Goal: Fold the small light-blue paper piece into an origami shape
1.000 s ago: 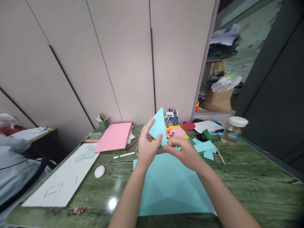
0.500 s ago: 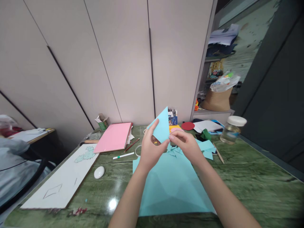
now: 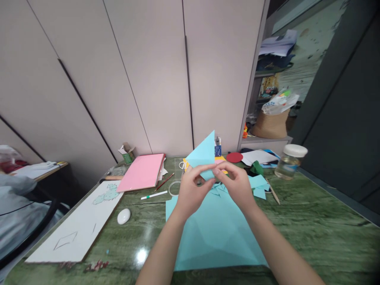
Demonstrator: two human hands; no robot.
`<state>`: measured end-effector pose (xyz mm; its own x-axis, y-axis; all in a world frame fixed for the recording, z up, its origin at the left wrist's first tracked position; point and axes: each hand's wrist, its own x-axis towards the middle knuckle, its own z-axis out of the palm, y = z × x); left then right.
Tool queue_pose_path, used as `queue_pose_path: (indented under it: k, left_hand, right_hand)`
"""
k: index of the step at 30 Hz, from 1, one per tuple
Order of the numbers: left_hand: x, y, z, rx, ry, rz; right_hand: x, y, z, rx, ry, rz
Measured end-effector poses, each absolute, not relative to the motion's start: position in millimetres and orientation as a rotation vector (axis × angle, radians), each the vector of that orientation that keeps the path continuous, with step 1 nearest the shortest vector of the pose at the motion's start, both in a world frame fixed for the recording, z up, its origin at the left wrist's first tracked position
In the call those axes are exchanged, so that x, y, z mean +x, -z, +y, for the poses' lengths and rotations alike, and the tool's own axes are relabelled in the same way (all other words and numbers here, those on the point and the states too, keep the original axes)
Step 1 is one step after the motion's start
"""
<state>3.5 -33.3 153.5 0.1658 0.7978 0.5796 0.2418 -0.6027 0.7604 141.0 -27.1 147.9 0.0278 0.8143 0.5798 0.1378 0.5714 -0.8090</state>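
A light-blue folded paper with a pointed top is held up in front of me. My left hand pinches its lower part between thumb and fingers. The fingertips of my right hand are closed on its lower right edge, close to my left fingertips. Under my hands a large light-blue sheet lies on the green table. Small light-blue paper pieces lie behind and to the right of my right hand.
On the left are a pink folder, a white drawing board, a white oval object and a green-marked pen. On the right stand a lidded jar and a pencil. A person's sleeve shows at far left.
The folded paper has turned and shifted slightly right. My left index finger has moved from the paper's upper face down to its lower part, nearer my right hand.
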Motion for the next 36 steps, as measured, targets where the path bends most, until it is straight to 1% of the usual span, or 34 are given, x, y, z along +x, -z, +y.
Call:
queue_pose_path:
  k: [6,10,20,24,28,32,36]
  left_hand:
    - [0,-157,-35,2.023,-1.344,0.974]
    - [-4,-157,-35,2.103,-1.256,0.894]
    - [-14,-159,-34,2.142,-1.136,0.879]
    - [-14,-160,-35,2.092,-1.156,0.861]
    - [-11,-156,-32,1.894,-1.250,0.897]
    - [-7,-152,-28,1.748,-1.326,0.907]
    - [-5,-151,-25,1.634,-1.352,0.804]
  right_hand:
    - [148,-145,-24,-0.832,-0.772,-1.382]
    - [150,-145,-21,-0.799,-0.789,-1.324]
    - [149,-143,-18,-0.765,-0.837,-1.158]
    - [150,-142,-15,-0.754,-0.844,-1.106]
    - [152,-142,-10,-0.767,-0.866,-1.031]
    - [157,-142,-5,-0.786,-0.800,-0.963]
    - [158,-140,-2,-0.770,-0.752,-0.922]
